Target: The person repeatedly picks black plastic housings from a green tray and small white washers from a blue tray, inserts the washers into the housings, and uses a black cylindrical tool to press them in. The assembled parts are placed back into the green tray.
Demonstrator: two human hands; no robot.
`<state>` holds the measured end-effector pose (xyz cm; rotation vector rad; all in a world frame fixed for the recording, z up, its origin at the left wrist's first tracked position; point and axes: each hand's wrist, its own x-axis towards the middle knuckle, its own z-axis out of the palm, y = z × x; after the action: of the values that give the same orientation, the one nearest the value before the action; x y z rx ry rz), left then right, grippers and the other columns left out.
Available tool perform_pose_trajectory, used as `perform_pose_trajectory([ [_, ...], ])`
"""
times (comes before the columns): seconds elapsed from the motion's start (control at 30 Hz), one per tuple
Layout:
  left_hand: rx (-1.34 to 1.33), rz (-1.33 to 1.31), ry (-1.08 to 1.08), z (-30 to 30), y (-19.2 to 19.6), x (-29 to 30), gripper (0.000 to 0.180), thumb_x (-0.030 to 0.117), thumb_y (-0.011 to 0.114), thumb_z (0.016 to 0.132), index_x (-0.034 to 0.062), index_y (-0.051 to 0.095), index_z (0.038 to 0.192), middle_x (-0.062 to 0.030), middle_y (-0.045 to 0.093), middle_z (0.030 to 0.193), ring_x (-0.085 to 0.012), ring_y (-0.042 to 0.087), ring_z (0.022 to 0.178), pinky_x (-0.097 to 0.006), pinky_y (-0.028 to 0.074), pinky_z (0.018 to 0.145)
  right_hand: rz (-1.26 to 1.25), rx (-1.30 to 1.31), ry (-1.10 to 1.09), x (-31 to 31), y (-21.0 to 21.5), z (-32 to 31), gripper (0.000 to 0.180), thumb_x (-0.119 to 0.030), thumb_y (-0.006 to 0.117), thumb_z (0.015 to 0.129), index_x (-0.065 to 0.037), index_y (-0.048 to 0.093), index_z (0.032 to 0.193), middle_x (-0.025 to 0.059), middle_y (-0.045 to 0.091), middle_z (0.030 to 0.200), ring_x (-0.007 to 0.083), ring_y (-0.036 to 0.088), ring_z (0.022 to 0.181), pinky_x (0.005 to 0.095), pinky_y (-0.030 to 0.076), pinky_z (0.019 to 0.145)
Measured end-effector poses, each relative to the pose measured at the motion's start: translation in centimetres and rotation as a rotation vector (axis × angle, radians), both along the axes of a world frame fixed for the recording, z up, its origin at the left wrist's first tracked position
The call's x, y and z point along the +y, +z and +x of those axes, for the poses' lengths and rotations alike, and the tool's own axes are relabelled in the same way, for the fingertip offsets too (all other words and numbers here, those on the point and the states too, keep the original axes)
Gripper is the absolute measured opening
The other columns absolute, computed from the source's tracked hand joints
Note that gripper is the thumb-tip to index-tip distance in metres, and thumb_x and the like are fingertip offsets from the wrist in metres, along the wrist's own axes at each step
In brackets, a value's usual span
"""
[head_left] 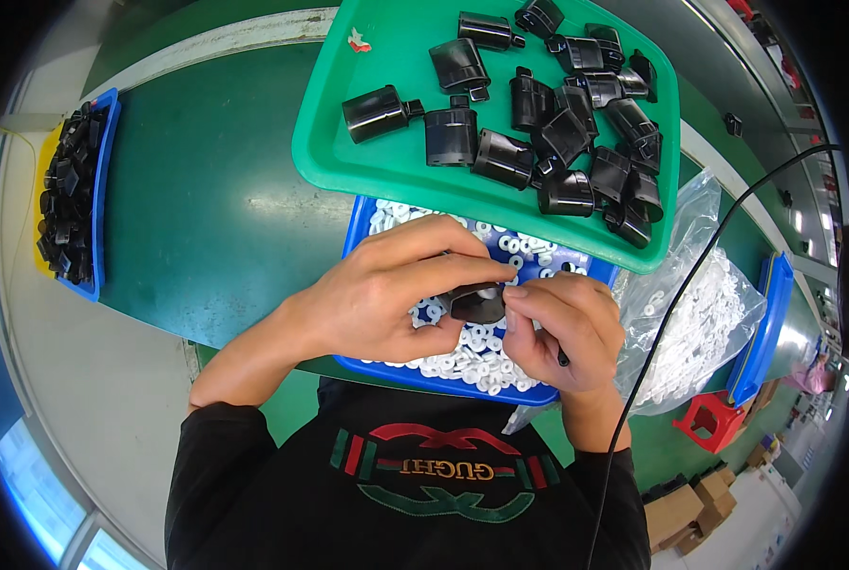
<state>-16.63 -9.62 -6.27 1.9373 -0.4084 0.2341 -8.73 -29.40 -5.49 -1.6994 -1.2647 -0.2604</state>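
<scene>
A black plastic part [476,302] is pinched between the left hand [386,290] and right hand [562,332] over the blue tray [358,223] at the tabletop's near edge, where a slipped grip could drop it among the white rings [481,356].

You work at a dark green table [206,190] with a pale edge. Grey floor [92,399] lies to your left; a red stool [711,421] and cardboard boxes [676,518] stand at your right.
</scene>
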Motion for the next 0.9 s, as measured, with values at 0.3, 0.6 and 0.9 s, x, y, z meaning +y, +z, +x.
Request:
perform_pose_trajectory([
  [0.3,-0.030,0.033,0.006,0.0,0.2,0.2,0.055,0.001,0.071,0.058,0.0024,0.070,0.113,-0.0130,0.064,0.103,-0.0271,0.064,0.086,-0.035,0.053,0.075,0.026,0.041,0.005,-0.2,0.4,-0.2,0.029,0.003,0.075,0.068,-0.004,0.069,0.095,0.0055,0.064,0.076,0.0165,0.060,0.055,0.0267,0.045,0.047],
  [0.6,0.107,-0.282,-0.115,-0.3,2.3,1.2,0.034,0.009,0.078,0.068,-0.0022,0.070,0.099,-0.0144,0.071,0.093,-0.0254,0.066,0.082,-0.033,0.051,0.072,-0.147,-0.123,0.165,-0.3,-0.3,-0.1,0.019,-0.015,0.071,0.066,-0.004,0.065,0.080,0.0047,0.054,0.075,0.0144,0.051,0.051,0.0285,0.040,0.045],
  [0.9,-0.065,-0.243,-0.112,-0.3,2.3,1.2,0.028,0.022,0.085,0.073,0.0041,0.074,0.091,-0.0163,0.070,0.095,-0.0267,0.065,0.082,-0.035,0.052,0.071,-0.324,-0.066,0.218,-0.3,-0.9,-0.1,0.026,-0.020,0.071,0.061,-0.005,0.063,0.079,0.0037,0.052,0.074,0.0177,0.053,0.056,0.0309,0.042,0.049],
])
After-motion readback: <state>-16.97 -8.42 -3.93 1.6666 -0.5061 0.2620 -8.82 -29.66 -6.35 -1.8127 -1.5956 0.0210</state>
